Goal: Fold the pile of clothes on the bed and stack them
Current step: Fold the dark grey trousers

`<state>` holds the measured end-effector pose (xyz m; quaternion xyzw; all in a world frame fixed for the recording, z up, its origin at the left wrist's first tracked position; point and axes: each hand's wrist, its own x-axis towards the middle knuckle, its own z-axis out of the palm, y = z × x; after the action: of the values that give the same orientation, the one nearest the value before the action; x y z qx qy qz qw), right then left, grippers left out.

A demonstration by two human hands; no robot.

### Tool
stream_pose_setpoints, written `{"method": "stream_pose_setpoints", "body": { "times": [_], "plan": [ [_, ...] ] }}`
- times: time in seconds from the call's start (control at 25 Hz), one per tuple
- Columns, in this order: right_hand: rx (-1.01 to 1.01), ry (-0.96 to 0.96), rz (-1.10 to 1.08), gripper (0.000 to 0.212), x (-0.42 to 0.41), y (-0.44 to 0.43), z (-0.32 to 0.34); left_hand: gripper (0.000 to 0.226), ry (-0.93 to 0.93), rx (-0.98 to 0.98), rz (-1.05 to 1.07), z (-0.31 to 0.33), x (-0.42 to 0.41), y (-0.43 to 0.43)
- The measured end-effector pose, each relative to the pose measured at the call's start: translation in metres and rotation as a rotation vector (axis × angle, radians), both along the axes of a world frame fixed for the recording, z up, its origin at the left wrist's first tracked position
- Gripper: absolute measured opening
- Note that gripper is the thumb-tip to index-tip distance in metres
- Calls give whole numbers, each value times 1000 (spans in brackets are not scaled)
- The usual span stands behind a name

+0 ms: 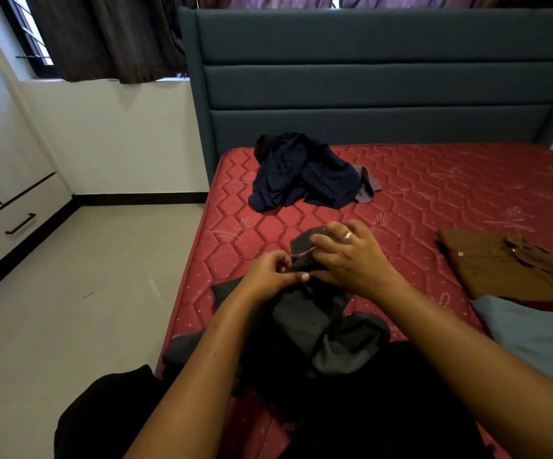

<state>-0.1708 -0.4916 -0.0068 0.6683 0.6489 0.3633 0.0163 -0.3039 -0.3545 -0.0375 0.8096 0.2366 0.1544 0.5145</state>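
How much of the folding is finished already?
Two look done: the brown shirt and the light blue garment lie flat on the right. The left hand and right hand are pinching the dark grey garment. The navy heap near the headboard is left to fold.

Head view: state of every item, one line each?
dark grey garment: bunched, top edge held up
left hand: pinches the garment
right hand: grips the garment
navy pile: crumpled, unfolded
brown shirt: folded, flat
light blue garment: laid flat
drawer: shut
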Motion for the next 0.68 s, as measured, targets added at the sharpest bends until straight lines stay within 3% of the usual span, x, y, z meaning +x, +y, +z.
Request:
{"method": "stream_pose_setpoints", "body": {
  "times": [0.12, 0.2, 0.32, 0.4, 0.48, 0.68],
  "plan": [
    [-317, 242, -514, 49, 4, -17, -31, 32, 375, 82, -90, -28, -9, 1],
    [-419, 429, -674, 48, 0, -23, -42, 27, 468, -47, -119, -42, -17, -4],
    [-530, 586, -562, 41, -13, -16, -48, 23, 402, -220, -85, -54, -22, -8],
    [-599, 766, -409, 40, -22, -2, -44, 23, 319, -265, -61, -55, -22, -12],
    [-628, 914, -394, 31, -31, 11, -41, 22, 274, -282, -54, -56, -21, -14],
    [-502, 934, -516, 26, -28, 21, -40, 19, 136, -243, 89, -64, -17, -18]
  ]
}}
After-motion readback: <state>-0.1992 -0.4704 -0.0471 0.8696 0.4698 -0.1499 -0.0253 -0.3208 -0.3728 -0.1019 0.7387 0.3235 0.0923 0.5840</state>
